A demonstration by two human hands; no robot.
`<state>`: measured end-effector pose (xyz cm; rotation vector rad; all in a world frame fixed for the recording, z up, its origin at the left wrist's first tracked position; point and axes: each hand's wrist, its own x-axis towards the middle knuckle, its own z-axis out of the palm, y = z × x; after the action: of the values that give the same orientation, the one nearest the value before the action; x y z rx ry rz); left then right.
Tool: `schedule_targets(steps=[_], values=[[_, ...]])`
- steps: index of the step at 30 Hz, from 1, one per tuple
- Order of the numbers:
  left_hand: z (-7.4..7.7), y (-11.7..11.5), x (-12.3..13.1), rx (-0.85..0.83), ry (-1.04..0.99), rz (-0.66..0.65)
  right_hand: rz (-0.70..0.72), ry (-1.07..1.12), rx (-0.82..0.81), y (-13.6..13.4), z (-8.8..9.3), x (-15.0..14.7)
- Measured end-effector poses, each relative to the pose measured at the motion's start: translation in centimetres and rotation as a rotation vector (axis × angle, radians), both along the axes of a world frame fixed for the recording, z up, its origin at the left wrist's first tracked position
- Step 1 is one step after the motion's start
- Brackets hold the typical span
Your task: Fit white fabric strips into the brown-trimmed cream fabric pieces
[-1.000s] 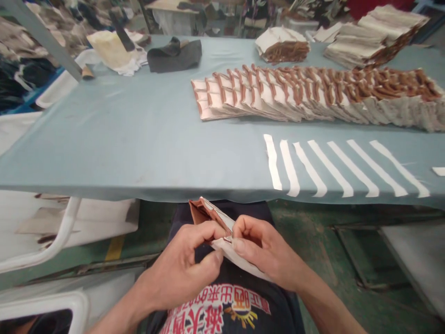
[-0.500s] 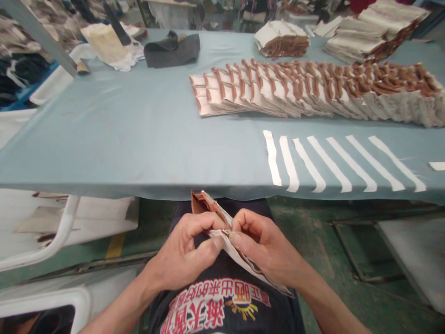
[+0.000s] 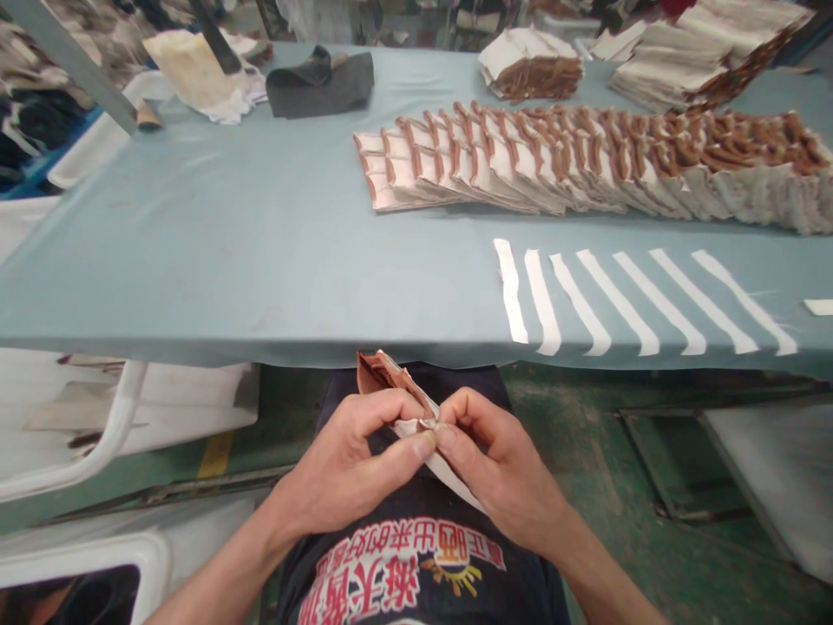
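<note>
Over my lap, just off the table's front edge, both hands pinch a folded piece of brown-and-white fabric (image 3: 380, 371). My left hand (image 3: 364, 456) is closed on its edge, thumb and index finger pressed together. Right beside it, my right hand (image 3: 488, 456) grips the same edge, the two thumb tips almost touching. One brown end of the piece sticks up beyond my left fingers, and a pale strip of it runs down under my right hand. My fingers hide the exact spot that they pinch.
On the blue-covered table (image 3: 195, 252), white strips (image 3: 599, 304) lie in a row near the front edge. Behind them stretches a long overlapping row of brown-and-white fabric pieces (image 3: 560, 165). Dark cloth (image 3: 318, 85) lies at the back. A white bin (image 3: 134, 408) stands at lower left.
My thumbs have come closer together on the fabric's edge. The pale tail of the piece now shows less below my right hand. The camera view has shifted slightly.
</note>
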<state>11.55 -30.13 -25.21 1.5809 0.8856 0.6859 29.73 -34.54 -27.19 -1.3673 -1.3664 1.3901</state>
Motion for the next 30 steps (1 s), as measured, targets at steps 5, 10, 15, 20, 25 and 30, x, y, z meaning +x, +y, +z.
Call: schedule_targets(steps=[5,10,15,20,25,30], values=[[-0.3,-0.4,0.1,0.031,0.034,0.034,-0.014,-0.173,0.105,0.0,0.0,-0.2],[-0.9,-0.9,0.6,0.029,0.082,0.152,-0.075,-0.449,0.345,-0.4,-0.6,-0.6],[-1.3,-1.4,0.8,0.058,0.100,0.181,-0.114,-0.561,0.402,-0.6,-0.7,-0.9],[-1.3,-1.5,1.0,0.011,0.059,0.219,-0.182,-0.448,0.308,-0.6,-0.6,-2.0],[-2.9,-1.3,1.4,-0.228,-0.143,0.293,-0.268,-0.443,0.299,-0.7,-1.2,-3.7],[-2.8,-1.6,1.3,-0.181,-0.096,0.269,-0.330,-0.619,0.418,-0.5,-1.7,-4.2]])
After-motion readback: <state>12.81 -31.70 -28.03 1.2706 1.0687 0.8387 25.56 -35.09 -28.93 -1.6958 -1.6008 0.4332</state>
